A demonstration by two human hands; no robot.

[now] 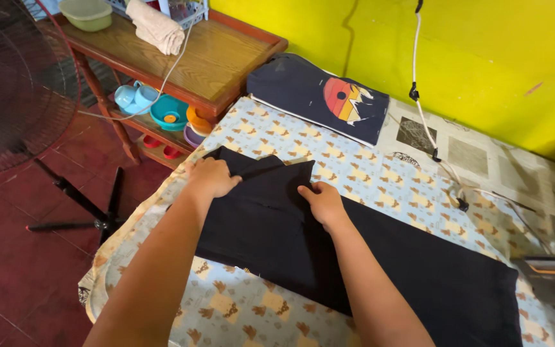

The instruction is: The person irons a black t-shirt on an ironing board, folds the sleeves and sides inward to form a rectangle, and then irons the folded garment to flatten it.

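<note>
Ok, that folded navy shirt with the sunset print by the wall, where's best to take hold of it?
Take the folded shirt by its long near edge, coming from the table side. It lies flat close to the yellow wall, so the far edge is cramped, while the near edge shows stacked layers over the patterned cloth. A pinch there probably catches them all. Both hands rest on the dark garment.

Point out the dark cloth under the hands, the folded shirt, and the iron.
dark cloth point(380, 257), head view, on its flat middle.
folded shirt point(290, 87), head view, on its dark front.
iron point(550, 276), head view, on its body at the right edge.
</note>
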